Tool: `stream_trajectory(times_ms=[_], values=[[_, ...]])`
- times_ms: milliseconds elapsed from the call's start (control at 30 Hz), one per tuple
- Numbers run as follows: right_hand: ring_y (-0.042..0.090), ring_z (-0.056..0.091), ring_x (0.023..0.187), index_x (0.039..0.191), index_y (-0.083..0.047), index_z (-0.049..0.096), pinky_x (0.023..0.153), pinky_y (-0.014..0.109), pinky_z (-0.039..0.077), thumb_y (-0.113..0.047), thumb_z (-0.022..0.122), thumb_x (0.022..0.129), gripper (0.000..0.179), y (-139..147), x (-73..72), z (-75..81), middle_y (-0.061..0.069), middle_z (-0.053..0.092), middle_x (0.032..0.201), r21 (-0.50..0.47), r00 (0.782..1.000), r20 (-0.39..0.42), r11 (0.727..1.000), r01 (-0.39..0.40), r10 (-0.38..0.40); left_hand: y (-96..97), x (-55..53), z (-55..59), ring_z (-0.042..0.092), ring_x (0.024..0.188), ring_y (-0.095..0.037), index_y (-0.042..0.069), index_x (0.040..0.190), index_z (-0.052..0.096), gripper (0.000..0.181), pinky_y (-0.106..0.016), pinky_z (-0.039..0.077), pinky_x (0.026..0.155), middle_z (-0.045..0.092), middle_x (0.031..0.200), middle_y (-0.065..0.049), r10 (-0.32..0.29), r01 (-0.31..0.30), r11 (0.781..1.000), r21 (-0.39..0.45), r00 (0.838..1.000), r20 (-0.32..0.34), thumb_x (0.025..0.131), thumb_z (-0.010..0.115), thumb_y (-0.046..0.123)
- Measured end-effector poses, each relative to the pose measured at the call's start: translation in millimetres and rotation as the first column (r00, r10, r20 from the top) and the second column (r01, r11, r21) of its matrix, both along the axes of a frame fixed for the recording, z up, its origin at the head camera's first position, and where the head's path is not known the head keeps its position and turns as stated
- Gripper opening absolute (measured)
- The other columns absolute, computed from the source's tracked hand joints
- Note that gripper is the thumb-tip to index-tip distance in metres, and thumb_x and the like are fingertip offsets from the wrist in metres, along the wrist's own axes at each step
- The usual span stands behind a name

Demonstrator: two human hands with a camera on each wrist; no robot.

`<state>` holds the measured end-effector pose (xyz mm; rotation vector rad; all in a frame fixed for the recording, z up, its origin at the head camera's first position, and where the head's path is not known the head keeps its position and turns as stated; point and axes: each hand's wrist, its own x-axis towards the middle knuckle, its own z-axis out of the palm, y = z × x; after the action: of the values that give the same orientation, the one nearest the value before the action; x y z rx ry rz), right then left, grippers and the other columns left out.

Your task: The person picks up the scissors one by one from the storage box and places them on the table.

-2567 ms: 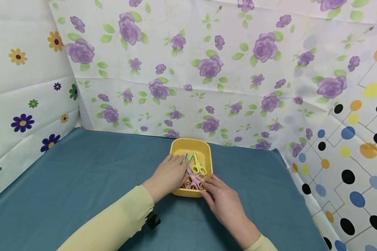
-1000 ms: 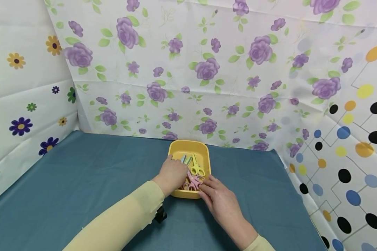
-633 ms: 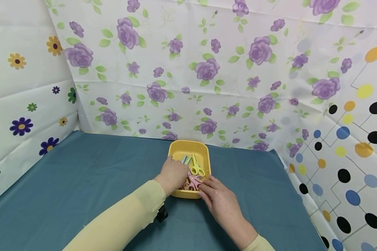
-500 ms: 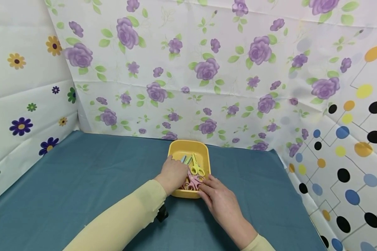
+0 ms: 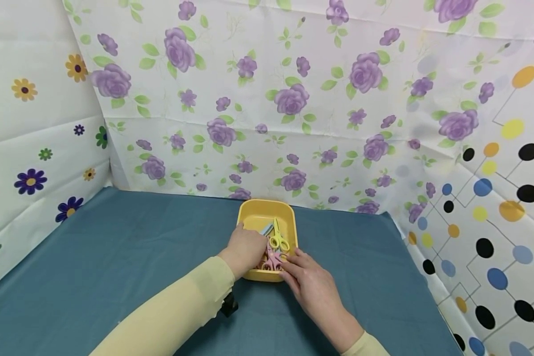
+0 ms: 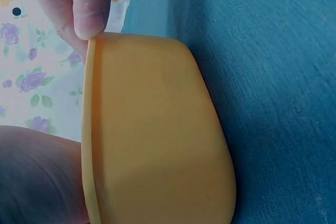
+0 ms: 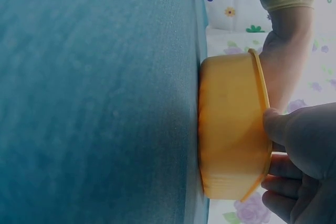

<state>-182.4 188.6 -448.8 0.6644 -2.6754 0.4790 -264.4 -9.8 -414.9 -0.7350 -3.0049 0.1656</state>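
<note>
A yellow plastic tray point(image 5: 267, 276) stands on the blue cloth with several small children's scissors inside. My left hand point(image 5: 245, 248) reaches over the left side into it, back of the hand up; its fingers are hidden behind the hand and the tray wall, and I cannot tell what they hold. Just right of it lie pink scissors point(image 5: 273, 258), yellow scissors point(image 5: 279, 241) and a pale blue blade point(image 5: 267, 229). My right hand point(image 5: 313, 284) holds the tray's near right corner, thumb point(image 7: 274, 124) outside the rim and fingers over it.
Blue cloth point(image 5: 151, 247) covers the table on both sides of the tray. A purple-flowered sheet point(image 5: 249, 109) hangs close behind it, with patterned sheets left and right. A black device point(image 5: 229, 304) sits under the left wrist.
My left hand has gone deeper into the tray, its fingers dropping from sight. The scissors beside it have shifted: the pale blue blade slants more, the green blade has vanished and the pink pair has turned.
</note>
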Motion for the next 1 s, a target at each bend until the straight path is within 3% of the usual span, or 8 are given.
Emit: stream_trajectory(times_ms=[233, 400, 700, 1000], values=[[0.031, 0.06, 0.145, 0.126, -0.013, 0.085, 0.107, 0.059, 0.056, -0.028, 0.081, 0.103, 0.027, -1.6, 0.4, 0.0, 0.008, 0.076, 0.136, 0.002, 1.0, -0.006, 1.0, 0.001, -0.001, -2.9, -2.1, -2.9, 0.075, 0.105, -0.028, 0.018, 0.124, 0.081, 0.027, -0.058, 0.048, 0.116, 0.081, 0.109, -0.005, -0.01, 0.01, 1.0, 0.009, 1.0, -0.024, 0.1, 0.085, 0.03], [0.031, 0.06, 0.145, 0.125, -0.014, 0.085, 0.107, 0.059, 0.056, -0.029, 0.081, 0.103, 0.027, -1.3, 0.6, -0.9, 0.008, 0.077, 0.134, -0.005, 1.0, -0.014, 1.0, 0.0, 0.0, -5.0, -0.9, -1.4, 0.074, 0.1, -0.027, 0.014, 0.126, 0.079, 0.029, -0.053, 0.052, 0.108, 0.08, 0.106, -0.007, -0.017, 0.018, 0.999, 0.041, 0.999, -0.041, 0.102, 0.083, 0.03], [0.031, 0.061, 0.144, 0.122, -0.014, 0.086, 0.106, 0.058, 0.057, -0.029, 0.082, 0.103, 0.025, -1.4, -0.4, -1.7, 0.008, 0.077, 0.133, 0.007, 0.999, -0.035, 1.0, -0.007, 0.007, -10.0, -2.6, -0.8, 0.07, 0.091, -0.027, 0.009, 0.117, 0.081, 0.025, -0.05, 0.053, 0.103, 0.077, 0.097, -0.007, -0.012, 0.017, 0.998, 0.057, 0.997, -0.076, 0.1, 0.084, 0.027], [0.032, 0.062, 0.143, 0.12, -0.014, 0.086, 0.106, 0.058, 0.057, -0.029, 0.081, 0.103, 0.024, -1.4, -0.1, -2.3, 0.009, 0.078, 0.132, 0.011, 0.999, -0.037, 1.0, -0.008, 0.009, -17.8, 6.1, 6.2, 0.067, 0.092, -0.028, 0.01, 0.116, 0.081, 0.023, -0.05, 0.051, 0.105, 0.075, 0.1, -0.007, 0.005, 0.008, 0.997, 0.078, 0.987, -0.161, 0.099, 0.083, 0.026]])
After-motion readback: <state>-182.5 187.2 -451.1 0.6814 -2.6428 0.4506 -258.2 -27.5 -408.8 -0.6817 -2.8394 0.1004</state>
